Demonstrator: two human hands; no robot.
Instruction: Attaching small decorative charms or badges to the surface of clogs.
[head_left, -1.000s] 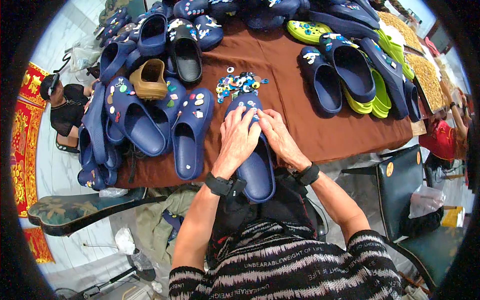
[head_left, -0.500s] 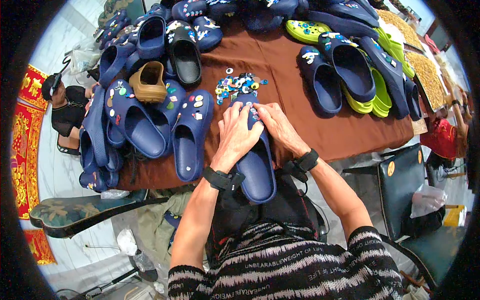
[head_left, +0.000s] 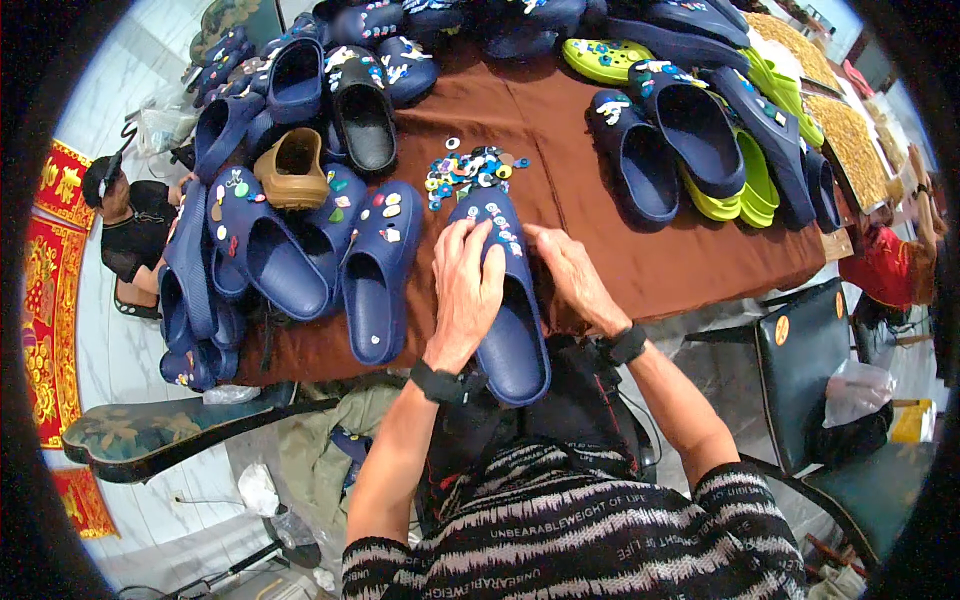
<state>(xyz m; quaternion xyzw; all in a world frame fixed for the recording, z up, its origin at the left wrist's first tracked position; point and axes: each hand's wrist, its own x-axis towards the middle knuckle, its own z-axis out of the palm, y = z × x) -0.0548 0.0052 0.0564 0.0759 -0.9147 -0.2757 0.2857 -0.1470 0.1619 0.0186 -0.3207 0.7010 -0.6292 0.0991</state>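
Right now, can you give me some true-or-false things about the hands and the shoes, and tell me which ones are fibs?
1. The left hand is on a navy clog. True.
2. The right hand is holding a spoon. False: it holds no spoon; it is beside the navy clog.
3. A pile of small charms lies on the cloth. True.
4. That cloth is white. False: it is brown.
5. Bright green clogs lie to the right of the small charms. True.
6. The navy clog by the hands is plain all over. False: it has small decorations on its top.
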